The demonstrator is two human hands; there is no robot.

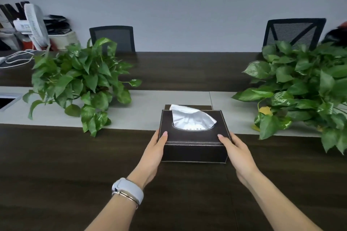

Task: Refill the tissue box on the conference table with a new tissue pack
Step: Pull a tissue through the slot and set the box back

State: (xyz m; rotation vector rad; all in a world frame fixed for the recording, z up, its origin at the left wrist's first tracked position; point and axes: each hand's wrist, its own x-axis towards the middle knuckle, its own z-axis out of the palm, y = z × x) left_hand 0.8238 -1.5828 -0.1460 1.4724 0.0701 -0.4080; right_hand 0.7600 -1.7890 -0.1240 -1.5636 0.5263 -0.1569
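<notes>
the left hand (153,153) and right hand (237,153) clasp the two sides of the dark tissue box (194,143), thumbs on its lid. it sits on the table (56,155), a white tissue (189,117) sticking out the top.

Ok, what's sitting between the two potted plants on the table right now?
In the head view, the tissue box sits between the left plant and the right plant, held by the left hand and right hand; otherwise bare table.
</notes>
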